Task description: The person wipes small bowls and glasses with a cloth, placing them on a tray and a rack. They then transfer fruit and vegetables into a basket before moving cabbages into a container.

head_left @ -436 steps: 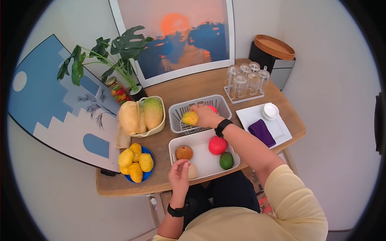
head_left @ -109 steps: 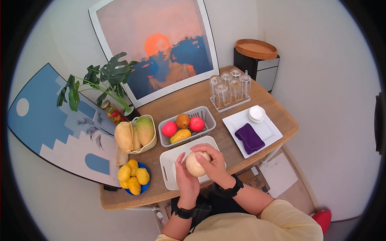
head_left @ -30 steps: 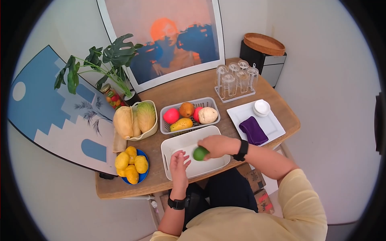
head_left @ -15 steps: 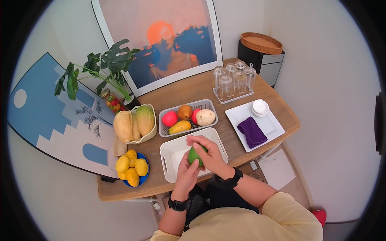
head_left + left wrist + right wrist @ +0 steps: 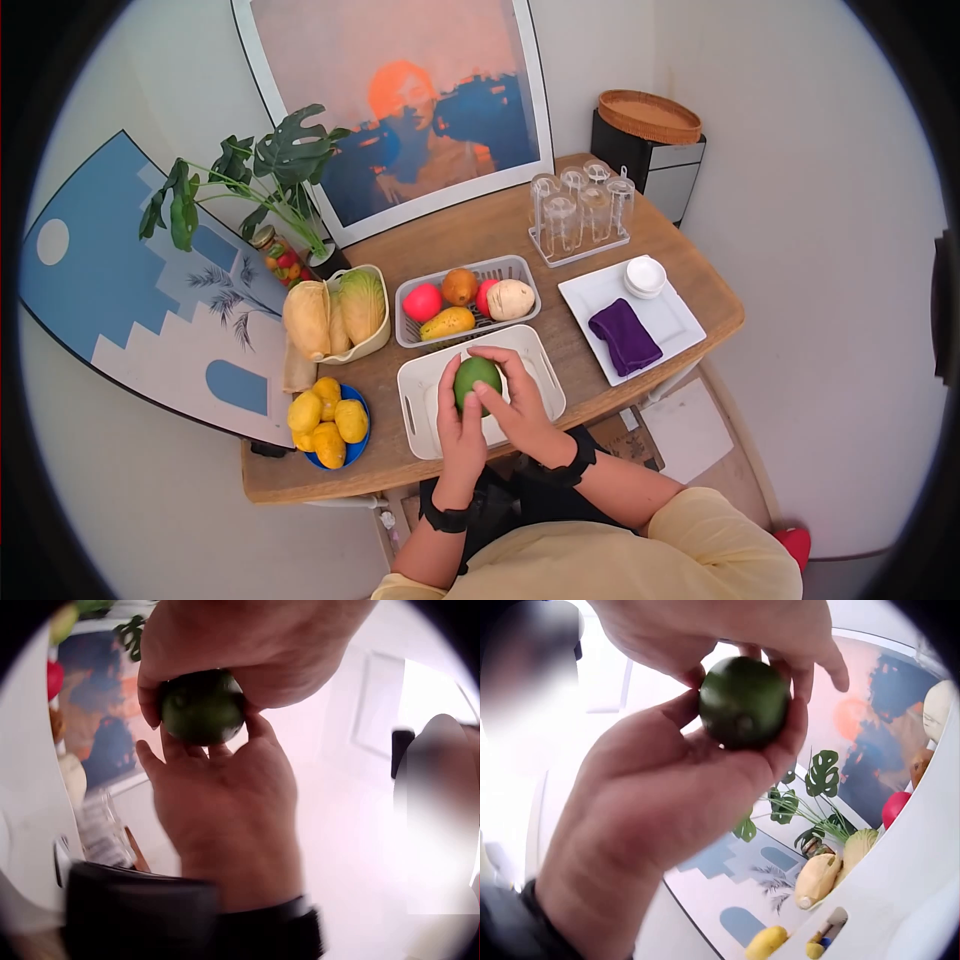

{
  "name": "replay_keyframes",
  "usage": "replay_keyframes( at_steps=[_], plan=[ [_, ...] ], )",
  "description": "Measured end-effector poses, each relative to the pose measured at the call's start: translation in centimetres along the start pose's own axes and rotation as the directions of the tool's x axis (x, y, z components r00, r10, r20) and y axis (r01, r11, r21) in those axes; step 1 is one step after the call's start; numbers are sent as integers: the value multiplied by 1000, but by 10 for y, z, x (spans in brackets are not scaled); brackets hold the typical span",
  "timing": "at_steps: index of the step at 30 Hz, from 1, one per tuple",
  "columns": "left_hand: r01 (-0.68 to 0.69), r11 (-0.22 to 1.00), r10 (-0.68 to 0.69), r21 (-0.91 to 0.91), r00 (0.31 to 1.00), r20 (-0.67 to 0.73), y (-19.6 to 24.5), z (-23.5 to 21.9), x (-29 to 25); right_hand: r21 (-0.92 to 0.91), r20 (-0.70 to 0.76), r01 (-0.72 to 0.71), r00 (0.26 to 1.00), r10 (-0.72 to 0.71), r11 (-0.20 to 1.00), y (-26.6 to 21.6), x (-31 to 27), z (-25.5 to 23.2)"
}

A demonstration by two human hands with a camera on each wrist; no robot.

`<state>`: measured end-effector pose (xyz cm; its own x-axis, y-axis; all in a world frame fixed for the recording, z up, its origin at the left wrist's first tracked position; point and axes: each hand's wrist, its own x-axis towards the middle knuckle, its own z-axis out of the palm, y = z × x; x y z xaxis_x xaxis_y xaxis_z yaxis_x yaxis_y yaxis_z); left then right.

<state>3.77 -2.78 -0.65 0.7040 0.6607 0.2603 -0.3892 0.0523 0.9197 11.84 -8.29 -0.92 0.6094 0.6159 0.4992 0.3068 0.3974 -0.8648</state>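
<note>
A smooth green oval fruit (image 5: 477, 383) is held up in both hands above a white bin (image 5: 548, 398) at the table's front. My left hand (image 5: 459, 422) curls round its left side, the thumb lying along it. From the right, my right hand (image 5: 522, 408) wraps it, with the thumb across its front. Both wrist views show the fruit (image 5: 744, 703) between the two sets of fingers. Just behind the bin, a grey slotted basket (image 5: 408, 335) holds two pink-red round fruits, a brown one (image 5: 460, 287), a yellow oblong one (image 5: 447, 322) and a whitish round one (image 5: 511, 299).
On the left are a cream basket (image 5: 380, 335) of pale vegetables and a blue plate (image 5: 364, 440) of yellow fruits. A square white plate (image 5: 680, 322) bears a purple cloth (image 5: 626, 336) and small white dishes. Behind it stands a glass rack (image 5: 585, 247); a potted plant (image 5: 290, 150) is back left.
The whitish round fruit has gone from both hands into the grey basket. My right hand has lifted the green fruit from the white bin, and my left hand has joined it.
</note>
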Motion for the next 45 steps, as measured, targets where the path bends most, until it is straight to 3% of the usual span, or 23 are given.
replay_keyframes(
  at_steps=[1,3,4,5,6,7,8,9,11,13,16,18,19,21,23,27,32,34,36,37,38,39,45],
  plan=[
    [-110,951,105,289,994,31,0,-1,-2,0,-1,0,1000,0,1000,2,2,-2],
    [-108,976,109,190,994,7,-8,-2,-2,385,55,-216,976,211,897,5,5,-6],
    [100,988,-105,-120,994,-37,-11,-5,-2,443,16,-189,979,203,876,5,4,-4],
    [282,862,-317,-421,948,-14,-14,-6,-2,443,16,-189,979,204,876,5,1,-3],
    [349,893,-367,-285,930,-11,-14,-7,-4,379,7,-188,980,200,906,6,-3,-3],
    [346,894,-365,-285,931,-13,-14,-6,-5,313,0,-185,981,194,932,6,-4,-3],
    [135,991,-135,18,991,-7,-14,-4,-7,352,-6,-194,978,210,916,8,-2,-3],
    [-106,945,89,309,994,69,-13,-3,-8,353,-6,-194,978,210,915,8,-1,-5],
    [-91,961,91,262,996,11,-10,-6,-5,309,156,-230,969,190,923,7,-1,-12],
    [128,956,-141,-265,990,-28,-2,-13,-3,265,181,-182,974,137,947,8,-4,-12],
    [-1,993,-5,-114,999,-49,-11,-19,-1,109,177,-109,980,88,988,1,-7,-11],
    [-95,995,94,-20,995,-41,-10,-19,0,161,330,-412,879,345,897,-6,-7,-13],
    [7,981,-21,-193,997,-73,-5,-17,1,158,326,-413,879,348,897,-8,-7,-14],
    [97,926,-139,-365,986,-89,-3,-15,0,-124,332,47,943,-4,991,-9,-7,-14],
    [261,927,-293,-267,952,-87,-4,-12,0,-138,277,21,961,18,990,-10,-8,-13],
    [281,871,-298,-403,954,22,-2,-24,-3,-296,360,29,929,84,955,-10,-4,-23],
    [295,902,-282,-314,955,86,-12,-32,-6,-400,437,-4,878,195,916,-12,-3,-31],
    [337,870,-329,-361,940,84,-18,-39,-10,-397,550,0,800,239,918,-2,15,-43],
    [149,983,-145,110,988,-43,-32,-53,-14,-404,432,57,892,135,913,10,46,-60],
    [151,983,-147,106,988,-45,-36,-59,-15,-476,311,68,946,95,877,15,64,-69],
    [67,933,-59,354,998,-34,-39,-65,-17,-434,169,-112,965,203,894,14,87,-75],
    [-19,814,23,580,1000,0,-42,-69,-20,-440,83,-12,995,54,898,43,106,-84],
    [-27,752,16,659,1000,22,-51,-70,-27,-738,162,115,987,9,665,107,171,-87]
  ],
)
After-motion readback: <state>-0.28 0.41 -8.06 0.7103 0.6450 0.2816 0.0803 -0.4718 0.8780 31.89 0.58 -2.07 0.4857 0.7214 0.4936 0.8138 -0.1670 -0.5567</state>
